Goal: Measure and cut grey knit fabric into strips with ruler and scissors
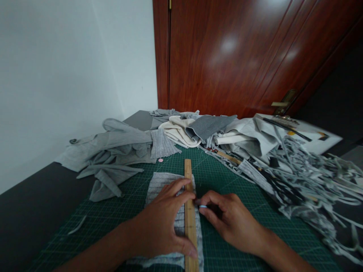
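The left hand (160,223) lay nearest, its forearm slanting in from the lower left; from where I stood, I saw it spread wide, fingertips and thumb set down on a wooden ruler (190,217) without closing round it. Just beside the ruler, the right hand (236,219) was pinched shut, thumb against forefinger, on a small blurred item (202,206) with a pale blue patch; I could not tell what it was. The ruler ran lengthwise over a piece of grey ribbed fabric (166,180), near its right edge, leaving a narrow margin of cloth showing. Beneath lay a green gridded cutting mat (224,177), with a pale strip (76,225) on its left side and a pink disc (160,160) near the far edge. The dark tabletop (27,200) showed beyond the mat at left. Grey cloth (113,145) lay heaped to the left, cream cloth (176,132) was bunched at the back, and a tangle of grey strips (320,181) spread over the right. Behind stood a reddish-brown wooden door (221,60) with a metal handle (280,104), beside a white wall (62,68).
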### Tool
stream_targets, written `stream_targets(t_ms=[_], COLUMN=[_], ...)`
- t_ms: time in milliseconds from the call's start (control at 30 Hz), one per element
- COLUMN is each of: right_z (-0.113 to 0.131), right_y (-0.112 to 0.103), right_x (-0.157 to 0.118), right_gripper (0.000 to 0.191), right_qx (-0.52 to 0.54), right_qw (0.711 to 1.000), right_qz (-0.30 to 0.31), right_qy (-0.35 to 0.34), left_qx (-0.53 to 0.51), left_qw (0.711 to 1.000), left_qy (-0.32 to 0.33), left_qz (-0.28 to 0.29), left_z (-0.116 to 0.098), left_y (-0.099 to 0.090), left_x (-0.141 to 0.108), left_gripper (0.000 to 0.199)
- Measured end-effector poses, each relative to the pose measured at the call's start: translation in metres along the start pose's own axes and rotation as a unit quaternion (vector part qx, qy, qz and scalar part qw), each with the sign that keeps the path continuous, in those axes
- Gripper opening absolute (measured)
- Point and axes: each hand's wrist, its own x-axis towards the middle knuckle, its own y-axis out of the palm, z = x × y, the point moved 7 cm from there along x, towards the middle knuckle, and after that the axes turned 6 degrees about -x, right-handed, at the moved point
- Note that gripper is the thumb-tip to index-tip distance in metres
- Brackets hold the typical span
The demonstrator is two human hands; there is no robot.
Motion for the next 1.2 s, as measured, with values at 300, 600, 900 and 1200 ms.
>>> stream_targets(t_ms=[300,600,900,1200], right_z=[-0.0013,0.0001,-0.0001,0.0], right_y=[0.0001,0.0013,0.0002,0.0007], right_x=[0.0004,-0.0002,0.0007,-0.0011], right_gripper=[0.008,0.008,0.008,0.008], right_qx=[-0.002,-0.005,-0.004,0.003], right_qw=[1.0,1.0,1.0,1.0], right_qz=[0.002,0.006,0.0,0.007], right_qy=[0.008,0.005,0.001,0.009], left_qx=[-0.011,0.002,0.004,0.023], left_qw=[1.0,1.0,1.0,1.0], left_qy=[0.012,0.014,0.002,0.0], left_qz=[-0.021,-0.017,-0.012,0.002], left_z=[0.0034,0.0006,0.0023,0.0025], left_y=[0.0011,-0.0009,-0.0007,0.0005], left_x=[-0.0014,-0.0007,-0.0005,-0.0002], left_gripper=[0.119,0.104,0.103,0.114])
